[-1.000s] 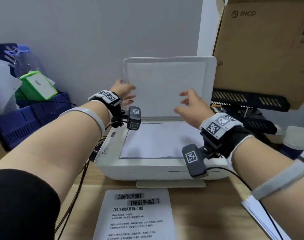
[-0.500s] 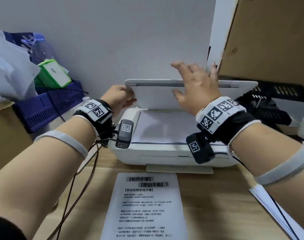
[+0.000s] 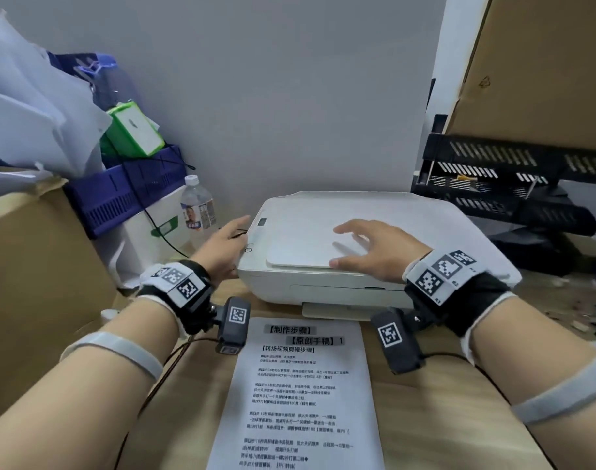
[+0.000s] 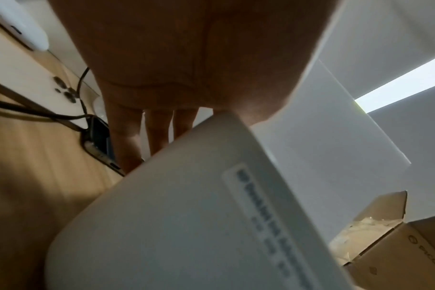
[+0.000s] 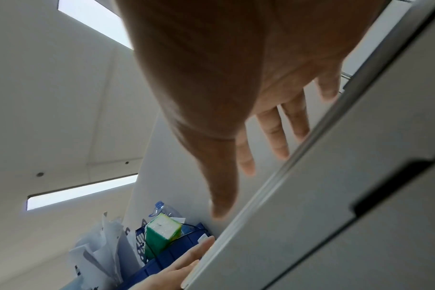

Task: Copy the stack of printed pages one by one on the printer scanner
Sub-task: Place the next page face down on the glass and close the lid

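Note:
A white printer (image 3: 327, 286) stands on the wooden desk with its scanner lid (image 3: 310, 239) down flat. My right hand (image 3: 367, 249) lies spread, fingers straight, on top of the lid; the right wrist view shows the straight fingers (image 5: 273, 135) just over the lid's edge. My left hand (image 3: 222, 249) rests with straight fingers against the printer's left side (image 4: 186, 225). A printed page (image 3: 303, 395) with black text lies on the desk in front of the printer. The sheet under the lid is hidden.
A water bottle (image 3: 197, 208) stands left of the printer, beside a blue crate (image 3: 127, 195) of papers and a cardboard box (image 3: 35, 286). Black letter trays (image 3: 506, 184) sit at the right under a large cardboard box (image 3: 544, 62). A phone (image 4: 99, 145) with cables lies beside the printer.
The scanner lid has come down from upright to fully flat over the sheet on the glass. My right hand followed it down and now lies on top; my left hand slid to the printer's side.

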Motion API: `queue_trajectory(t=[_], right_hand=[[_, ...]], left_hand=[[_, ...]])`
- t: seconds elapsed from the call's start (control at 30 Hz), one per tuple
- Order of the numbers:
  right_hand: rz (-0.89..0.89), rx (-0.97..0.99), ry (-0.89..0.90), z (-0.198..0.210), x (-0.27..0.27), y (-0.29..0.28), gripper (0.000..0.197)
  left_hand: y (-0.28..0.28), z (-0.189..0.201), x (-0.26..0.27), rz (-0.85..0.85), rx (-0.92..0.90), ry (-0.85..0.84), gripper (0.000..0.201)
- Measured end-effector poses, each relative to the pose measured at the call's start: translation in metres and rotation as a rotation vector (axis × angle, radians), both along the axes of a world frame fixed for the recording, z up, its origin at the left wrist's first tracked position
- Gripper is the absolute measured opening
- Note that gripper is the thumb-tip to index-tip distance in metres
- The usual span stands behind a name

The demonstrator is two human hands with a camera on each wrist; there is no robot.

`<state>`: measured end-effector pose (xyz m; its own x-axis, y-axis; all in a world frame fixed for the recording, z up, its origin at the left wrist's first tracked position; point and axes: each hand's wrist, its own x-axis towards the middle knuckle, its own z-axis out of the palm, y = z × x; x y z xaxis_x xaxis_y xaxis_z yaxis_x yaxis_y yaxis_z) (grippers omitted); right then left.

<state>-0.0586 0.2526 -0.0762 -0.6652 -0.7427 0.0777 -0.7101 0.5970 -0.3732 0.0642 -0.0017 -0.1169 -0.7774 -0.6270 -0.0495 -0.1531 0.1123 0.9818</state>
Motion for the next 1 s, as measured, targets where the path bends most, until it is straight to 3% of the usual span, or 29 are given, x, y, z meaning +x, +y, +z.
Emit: queue_trajectory(t=[0.3, 1.0], right_hand=[[-0.125, -0.105, 0.119, -0.022, 0.007, -0.008, 0.036], [-0.146, -0.109, 0.151, -0.027, 0.008, -0.008, 0.034]], left_hand=[[0.009, -0.015, -0.004, 0.118, -0.166, 0.078, 0.037], [0.001, -0.015, -0.002, 0.097, -0.319, -0.022, 0.037]])
